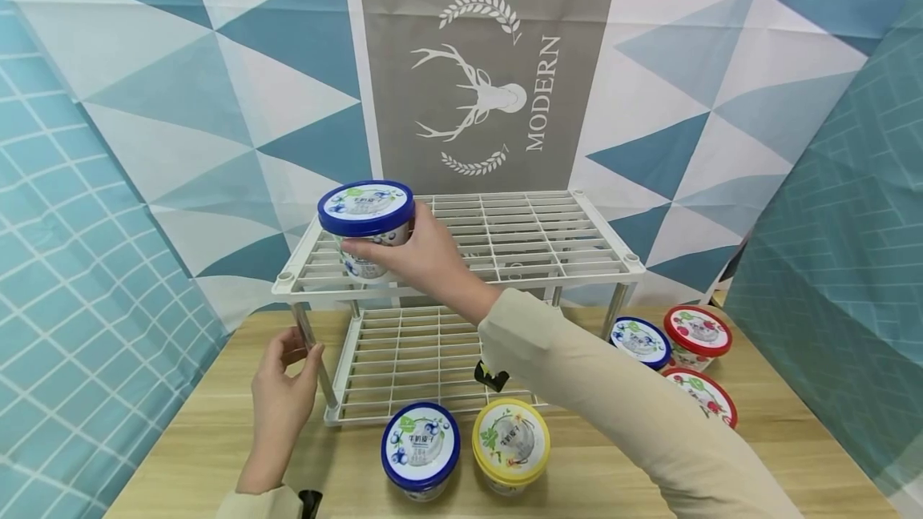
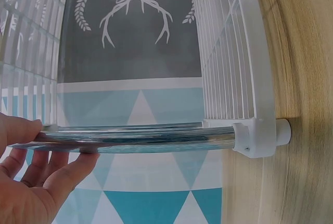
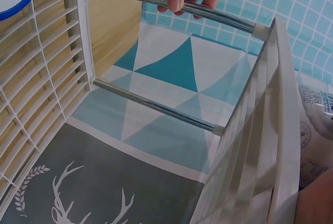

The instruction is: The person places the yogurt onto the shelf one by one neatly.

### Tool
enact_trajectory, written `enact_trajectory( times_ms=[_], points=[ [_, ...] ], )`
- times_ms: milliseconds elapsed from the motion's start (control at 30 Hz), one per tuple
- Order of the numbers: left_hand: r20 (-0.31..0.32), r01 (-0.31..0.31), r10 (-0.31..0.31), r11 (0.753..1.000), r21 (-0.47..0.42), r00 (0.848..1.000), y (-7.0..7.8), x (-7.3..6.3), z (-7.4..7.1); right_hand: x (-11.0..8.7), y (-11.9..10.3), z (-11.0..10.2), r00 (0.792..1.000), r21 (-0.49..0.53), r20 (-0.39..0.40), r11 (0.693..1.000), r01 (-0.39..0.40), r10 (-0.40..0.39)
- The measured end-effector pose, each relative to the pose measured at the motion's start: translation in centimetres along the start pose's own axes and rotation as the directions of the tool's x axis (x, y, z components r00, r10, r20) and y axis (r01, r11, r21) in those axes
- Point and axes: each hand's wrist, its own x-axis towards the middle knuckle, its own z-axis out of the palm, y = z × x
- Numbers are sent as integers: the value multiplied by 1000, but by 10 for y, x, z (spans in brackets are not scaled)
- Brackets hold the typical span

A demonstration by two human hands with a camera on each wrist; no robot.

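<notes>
My right hand (image 1: 425,255) grips a round tub (image 1: 364,219) with a blue lid and blueberry print. It holds the tub upright at the left end of the top shelf (image 1: 562,275) of a white two-tier rack. In the right wrist view, part of that tub (image 3: 315,125) shows beside the shelf's edge, and the rest is out of frame. My left hand (image 1: 284,391) holds the rack's front left metal post (image 2: 171,139), thumb on one side and fingers on the other, near its upper end in the left wrist view.
In front of the rack stand another blue-lidded tub (image 1: 421,443) and a yellow-lidded tub (image 1: 511,443). To its right are a blue-lidded tub (image 1: 640,343) and two red-lidded ones (image 1: 698,331), one partly behind my right sleeve (image 1: 613,391). A patterned cloth (image 1: 303,62) hangs behind.
</notes>
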Motion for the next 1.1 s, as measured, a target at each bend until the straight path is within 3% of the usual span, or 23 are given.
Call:
enact_trajectory(
  times_ms=[500,1100],
  points=[
    [2,15,-15,1000,7,1000,2,1,0,-3,-6,-6,999,-3,46,1000,-19,19],
    [-7,3,-3,1000,-2,1000,0,0,0,-15,5,-39,997,-75,35,995,-73,75]
  ],
)
